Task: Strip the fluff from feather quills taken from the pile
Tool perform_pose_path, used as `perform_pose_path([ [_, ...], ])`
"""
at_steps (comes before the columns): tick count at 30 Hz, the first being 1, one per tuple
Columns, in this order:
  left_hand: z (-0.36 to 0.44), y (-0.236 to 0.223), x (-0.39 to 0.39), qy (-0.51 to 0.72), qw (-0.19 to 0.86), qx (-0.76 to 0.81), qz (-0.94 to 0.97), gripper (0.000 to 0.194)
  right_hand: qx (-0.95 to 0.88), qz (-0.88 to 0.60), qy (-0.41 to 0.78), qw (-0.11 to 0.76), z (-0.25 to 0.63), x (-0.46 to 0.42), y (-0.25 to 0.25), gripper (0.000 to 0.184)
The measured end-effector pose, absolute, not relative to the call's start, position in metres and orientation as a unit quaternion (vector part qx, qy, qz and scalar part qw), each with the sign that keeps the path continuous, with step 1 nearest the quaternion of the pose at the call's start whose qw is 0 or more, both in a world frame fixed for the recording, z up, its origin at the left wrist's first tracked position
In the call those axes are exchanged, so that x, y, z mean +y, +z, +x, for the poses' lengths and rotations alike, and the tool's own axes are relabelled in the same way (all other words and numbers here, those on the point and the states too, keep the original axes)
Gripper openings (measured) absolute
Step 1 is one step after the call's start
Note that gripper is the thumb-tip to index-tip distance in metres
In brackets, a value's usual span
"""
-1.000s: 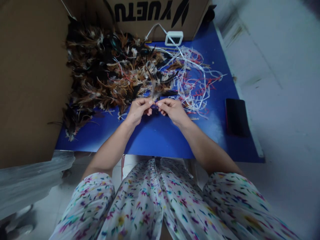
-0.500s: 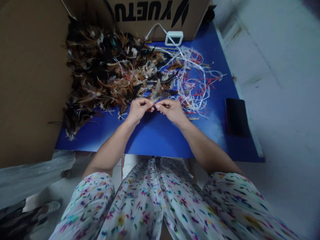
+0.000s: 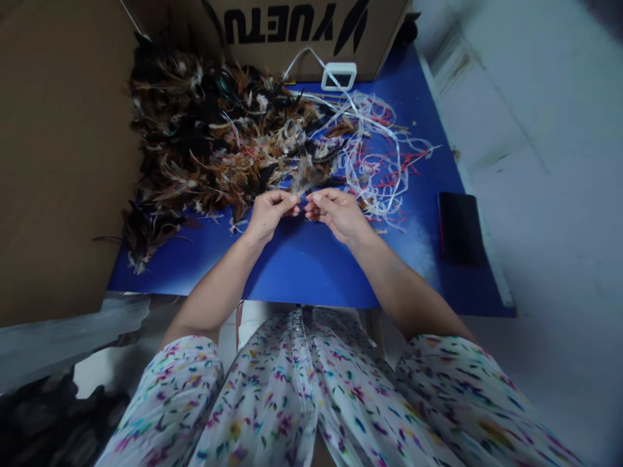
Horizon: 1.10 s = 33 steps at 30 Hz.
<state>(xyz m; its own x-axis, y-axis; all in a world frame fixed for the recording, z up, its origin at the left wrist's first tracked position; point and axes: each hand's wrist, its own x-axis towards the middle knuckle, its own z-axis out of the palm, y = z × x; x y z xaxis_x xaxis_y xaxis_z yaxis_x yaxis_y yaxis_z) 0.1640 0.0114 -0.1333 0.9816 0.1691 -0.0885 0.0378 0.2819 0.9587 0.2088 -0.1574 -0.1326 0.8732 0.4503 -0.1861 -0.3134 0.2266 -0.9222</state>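
Note:
Both hands are close together over the near edge of a feather pile (image 3: 209,136) on the blue table. My left hand (image 3: 272,213) is closed, thumb and forefinger pinched at the base of a small grey-brown feather bunch (image 3: 307,174) that stands up between the hands. My right hand (image 3: 338,213) is just to its right, thumb against forefinger and the other fingers curled. Whatever its fingertips pinch is too small to make out. A tangle of white ribbon and red string (image 3: 384,162) lies beyond my right hand.
A cardboard box (image 3: 302,48) stands at the back, and a brown cardboard panel (image 3: 63,155) borders the left side. A small white device (image 3: 339,76) sits before the box. A dark phone (image 3: 461,228) lies by the table's right edge (image 3: 487,285), near the wall.
My right hand has moved slightly right, opening a small gap between the fingertips that were together. My left hand stays in place. The feather bunch between them has shifted a little.

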Motion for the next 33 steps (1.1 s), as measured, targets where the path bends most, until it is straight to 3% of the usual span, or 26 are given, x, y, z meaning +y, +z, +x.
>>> perform_pose_path([
  [13,0.1620,-0.1232,0.0100,-0.057,0.825,0.133,0.546,0.022,-0.088,-0.608,0.156,0.774,0.2077,-0.1541,-0.1321,0.052],
  [24,0.1630,-0.1287,0.0094,-0.086,0.828,0.114,0.543,0.025,-0.130,-0.676,0.119,0.716,0.2119,-0.1584,-0.1323,0.040],
  [33,0.1655,-0.1277,0.0138,-0.053,0.833,0.123,0.537,0.011,-0.086,-0.640,0.168,0.745,0.2121,-0.1620,-0.1305,0.045],
])
